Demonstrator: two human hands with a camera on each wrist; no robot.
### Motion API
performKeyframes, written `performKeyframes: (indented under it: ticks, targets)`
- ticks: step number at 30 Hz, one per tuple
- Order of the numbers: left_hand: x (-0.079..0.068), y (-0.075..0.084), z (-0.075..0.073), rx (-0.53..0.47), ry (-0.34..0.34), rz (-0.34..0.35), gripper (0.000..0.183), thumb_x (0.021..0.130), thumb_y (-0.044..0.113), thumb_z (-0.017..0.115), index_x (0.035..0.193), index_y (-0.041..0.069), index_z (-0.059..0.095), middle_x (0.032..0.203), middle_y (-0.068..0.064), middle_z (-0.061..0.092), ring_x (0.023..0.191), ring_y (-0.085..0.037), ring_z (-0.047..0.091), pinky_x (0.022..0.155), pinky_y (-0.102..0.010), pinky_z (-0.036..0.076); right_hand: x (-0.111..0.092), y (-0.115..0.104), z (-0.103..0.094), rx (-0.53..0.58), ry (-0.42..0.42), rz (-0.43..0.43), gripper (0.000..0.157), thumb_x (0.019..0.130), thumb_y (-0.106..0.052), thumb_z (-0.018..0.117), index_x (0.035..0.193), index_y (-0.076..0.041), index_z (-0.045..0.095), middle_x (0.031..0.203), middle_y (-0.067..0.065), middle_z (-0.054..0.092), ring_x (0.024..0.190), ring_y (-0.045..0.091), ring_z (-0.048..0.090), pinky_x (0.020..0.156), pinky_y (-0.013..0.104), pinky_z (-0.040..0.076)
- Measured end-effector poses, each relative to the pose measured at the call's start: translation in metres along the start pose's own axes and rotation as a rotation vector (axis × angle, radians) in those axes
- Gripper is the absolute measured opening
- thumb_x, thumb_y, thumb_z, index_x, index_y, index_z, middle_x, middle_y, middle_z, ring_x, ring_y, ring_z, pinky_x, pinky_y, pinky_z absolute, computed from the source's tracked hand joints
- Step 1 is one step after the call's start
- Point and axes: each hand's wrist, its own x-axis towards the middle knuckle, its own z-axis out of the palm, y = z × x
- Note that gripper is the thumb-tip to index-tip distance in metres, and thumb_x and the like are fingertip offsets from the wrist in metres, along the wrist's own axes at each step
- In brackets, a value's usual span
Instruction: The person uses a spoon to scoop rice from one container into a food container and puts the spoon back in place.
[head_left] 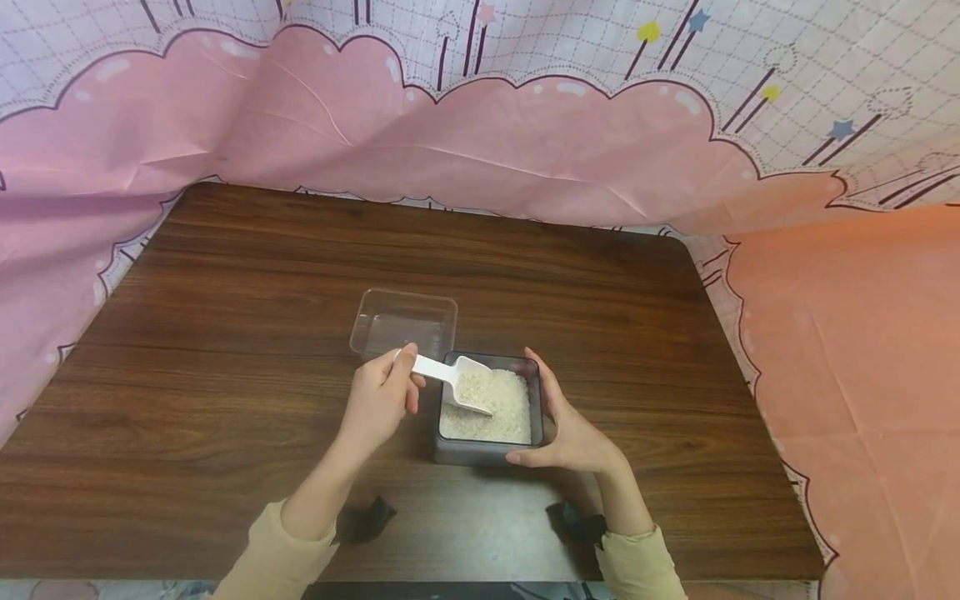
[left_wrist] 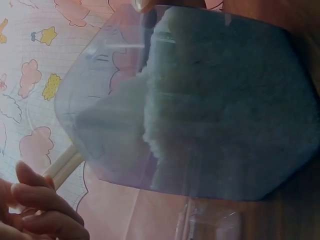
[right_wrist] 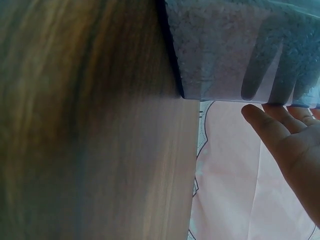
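A translucent grey container (head_left: 474, 454) of white rice (head_left: 512, 408) stands on the table. My left hand (head_left: 381, 398) pinches the handle of a white scoop (head_left: 432, 369), whose bowl lies tilted in the rice at the container's left side. In the left wrist view, the left hand (left_wrist: 40, 207) is beside the container (left_wrist: 225, 100), and the scoop's bowl shows dimly through the wall. My right hand (head_left: 573, 437) grips the container from the right, thumb at the front. In the right wrist view, the fingertips of the right hand (right_wrist: 295, 145) touch the container's side (right_wrist: 225, 55).
A clear, shallow plastic lid (head_left: 405, 321) lies just behind the left hand. The brown wooden table (head_left: 225, 333) reaches a patterned pink curtain (head_left: 465, 142) at the back and sides. Two small dark shapes (head_left: 367, 518) appear near the wrists.
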Motion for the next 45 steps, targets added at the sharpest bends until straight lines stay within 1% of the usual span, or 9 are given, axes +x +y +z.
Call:
performKeyframes:
  ticks: [3, 7, 11, 16, 18, 26, 32, 38, 45]
  targets:
    - [-0.002, -0.004, -0.001, -0.056, 0.009, -0.03, 0.047, 0.105, 0.023, 0.043, 0.066, -0.001, 0.055, 0.047, 0.0, 0.049, 0.044, -0.013, 0.043, 0.046, -0.023, 0.035, 0.0, -0.001, 0.001, 0.0, 0.0, 0.013, 0.126, 0.068, -0.01, 0.088, 0.155, -0.031, -0.001, 0.153, 0.012, 0.021, 0.141, 0.032, 0.021, 0.106, 0.063, 0.024]
    - [-0.004, -0.008, -0.002, -0.117, 0.002, -0.051, 0.046, 0.105, 0.023, 0.043, 0.072, -0.006, 0.056, 0.048, -0.001, 0.049, 0.044, -0.011, 0.041, 0.045, -0.023, 0.032, 0.0, -0.002, 0.001, 0.008, 0.0, 0.023, 0.127, 0.068, -0.01, 0.088, 0.155, -0.032, -0.001, 0.153, 0.012, 0.021, 0.141, 0.031, 0.022, 0.107, 0.062, 0.024]
    - [-0.005, -0.011, -0.004, -0.226, -0.02, -0.098, 0.045, 0.106, 0.024, 0.042, 0.076, -0.006, 0.056, 0.049, -0.002, 0.048, 0.045, -0.011, 0.04, 0.047, -0.022, 0.032, 0.001, -0.003, 0.001, 0.015, -0.001, 0.025, 0.126, 0.067, -0.009, 0.088, 0.155, -0.032, 0.0, 0.153, 0.013, 0.02, 0.141, 0.032, 0.022, 0.107, 0.062, 0.025]
    - [-0.006, -0.011, -0.005, -0.354, -0.054, -0.149, 0.041, 0.106, 0.022, 0.04, 0.077, -0.004, 0.054, 0.051, -0.002, 0.046, 0.047, -0.012, 0.041, 0.047, -0.021, 0.033, 0.0, -0.005, 0.0, 0.01, -0.001, 0.042, 0.124, 0.068, -0.011, 0.089, 0.155, -0.029, 0.002, 0.153, 0.013, 0.02, 0.142, 0.033, 0.022, 0.106, 0.064, 0.024]
    - [-0.006, -0.01, -0.006, -0.379, -0.061, -0.157, 0.04, 0.106, 0.021, 0.039, 0.077, -0.003, 0.053, 0.051, -0.002, 0.046, 0.048, -0.012, 0.04, 0.047, -0.021, 0.033, 0.0, -0.005, 0.001, 0.009, 0.001, 0.048, 0.124, 0.068, -0.012, 0.089, 0.155, -0.029, 0.002, 0.153, 0.013, 0.02, 0.142, 0.033, 0.022, 0.107, 0.064, 0.024]
    - [-0.01, -0.011, -0.013, -0.456, -0.073, -0.191, 0.041, 0.106, 0.025, 0.036, 0.078, 0.001, 0.053, 0.051, 0.0, 0.044, 0.048, -0.01, 0.039, 0.049, -0.021, 0.032, 0.0, -0.005, 0.0, 0.007, 0.0, 0.053, 0.123, 0.067, -0.011, 0.089, 0.154, -0.033, 0.003, 0.152, 0.011, 0.023, 0.14, 0.032, 0.026, 0.106, 0.063, 0.026]
    - [-0.011, -0.015, -0.016, -0.544, -0.096, -0.184, 0.043, 0.106, 0.024, 0.032, 0.073, 0.006, 0.051, 0.05, 0.001, 0.043, 0.047, -0.01, 0.037, 0.051, -0.021, 0.03, 0.0, -0.005, 0.0, 0.013, -0.001, 0.054, 0.123, 0.068, -0.012, 0.088, 0.154, -0.033, 0.004, 0.152, 0.01, 0.023, 0.14, 0.032, 0.026, 0.106, 0.063, 0.026]
    - [-0.011, -0.013, -0.018, -0.599, -0.116, -0.13, 0.045, 0.107, 0.027, 0.031, 0.072, 0.008, 0.052, 0.05, 0.002, 0.043, 0.047, -0.01, 0.037, 0.053, -0.022, 0.031, 0.0, -0.003, -0.001, 0.015, -0.001, 0.047, 0.123, 0.068, -0.011, 0.088, 0.154, -0.033, 0.003, 0.152, 0.009, 0.022, 0.14, 0.031, 0.026, 0.106, 0.063, 0.026]
    - [-0.013, -0.006, -0.024, -0.651, -0.143, -0.076, 0.048, 0.108, 0.029, 0.029, 0.071, 0.009, 0.053, 0.05, 0.002, 0.041, 0.049, -0.012, 0.035, 0.056, -0.024, 0.03, 0.0, -0.001, 0.0, 0.017, 0.006, 0.039, 0.123, 0.067, -0.011, 0.088, 0.154, -0.031, 0.004, 0.152, 0.007, 0.021, 0.14, 0.03, 0.025, 0.106, 0.062, 0.026]
